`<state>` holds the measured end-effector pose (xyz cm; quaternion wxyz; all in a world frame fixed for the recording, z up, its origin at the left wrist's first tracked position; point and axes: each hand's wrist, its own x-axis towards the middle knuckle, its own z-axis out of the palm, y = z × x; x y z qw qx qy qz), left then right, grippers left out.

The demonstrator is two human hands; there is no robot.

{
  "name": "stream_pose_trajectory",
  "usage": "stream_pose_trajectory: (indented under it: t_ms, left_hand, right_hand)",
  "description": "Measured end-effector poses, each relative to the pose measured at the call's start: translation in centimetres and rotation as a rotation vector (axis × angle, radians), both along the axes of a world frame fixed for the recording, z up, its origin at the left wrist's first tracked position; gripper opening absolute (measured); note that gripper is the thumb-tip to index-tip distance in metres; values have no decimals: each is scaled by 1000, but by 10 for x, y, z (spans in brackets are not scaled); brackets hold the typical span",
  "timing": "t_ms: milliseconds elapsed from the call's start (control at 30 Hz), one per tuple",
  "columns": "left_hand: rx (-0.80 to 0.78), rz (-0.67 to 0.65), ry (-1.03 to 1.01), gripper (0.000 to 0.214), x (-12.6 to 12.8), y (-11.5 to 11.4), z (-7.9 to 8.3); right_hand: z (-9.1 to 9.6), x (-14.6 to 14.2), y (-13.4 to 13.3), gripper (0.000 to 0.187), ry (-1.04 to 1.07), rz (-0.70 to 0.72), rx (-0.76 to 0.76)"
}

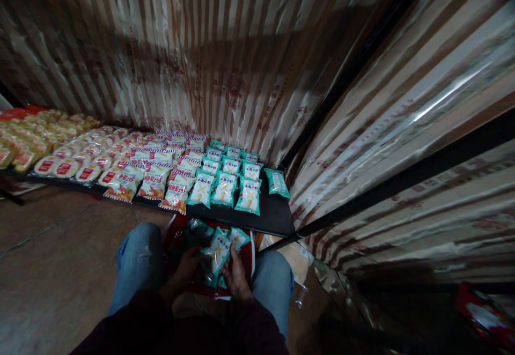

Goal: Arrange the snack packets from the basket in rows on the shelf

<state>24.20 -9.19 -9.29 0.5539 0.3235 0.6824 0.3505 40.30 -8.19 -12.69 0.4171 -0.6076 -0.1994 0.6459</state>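
Observation:
A green-and-white snack packet (pixel 220 249) is held tilted above a red basket (pixel 169 239) between my knees. My right hand (pixel 237 275) grips its right edge, thumb uppermost. My left hand (pixel 189 263) is closed at the packet's left side, its fingertips partly in shadow. More green packets (pixel 239 237) of the same kind lie in the basket, under and behind the held one. On the black shelf (pixel 273 215) just beyond, matching green packets (pixel 248 195) stand in rows, and a single one (pixel 277 182) lies apart at the right.
Left of the green rows are red-and-white striped snack packets (pixel 176 190), round wrapped cakes (pixel 89 171) and yellow packets (pixel 24 148). A striped curtain (pixel 225 49) hangs behind the shelf. Black metal bars (pixel 362 194) slant across the right side. Clear plastic scraps (pixel 301 295) lie beside my right knee.

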Motion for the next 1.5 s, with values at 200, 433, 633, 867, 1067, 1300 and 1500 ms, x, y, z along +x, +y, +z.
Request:
stream_pose_trajectory:
  t_ms: [200, 433, 633, 867, 1067, 1300, 1500]
  left_hand:
    - [-81, -60, -144, 35, 5, -13, -4]
    - [-60, -94, -130, 47, 4, -7, -4]
    - [-85, -145, -132, 47, 8, -5, -11]
    - [-54, -200, -104, 46, 9, -6, -20]
    - [-38, -155, -64, 42, 9, -10, -23]
    - [-18, -64, -132, 49, 9, -16, -17]
    - [10, -19, -174, 59, 6, -17, -15]
  right_hand:
    - [3, -1, -3, 52, 91, 59, 54]
    - [2, -4, -5, 49, 14, 87, -26]
    - [6, -5, -7, 49, 58, 16, -32]
    - [2, -7, -6, 51, 87, 6, 72]
    - [0, -9, -8, 55, 24, 1, 73]
    - [9, -13, -11, 52, 48, 88, 73]
    - [11, -17, -16, 66, 77, 159, 45]
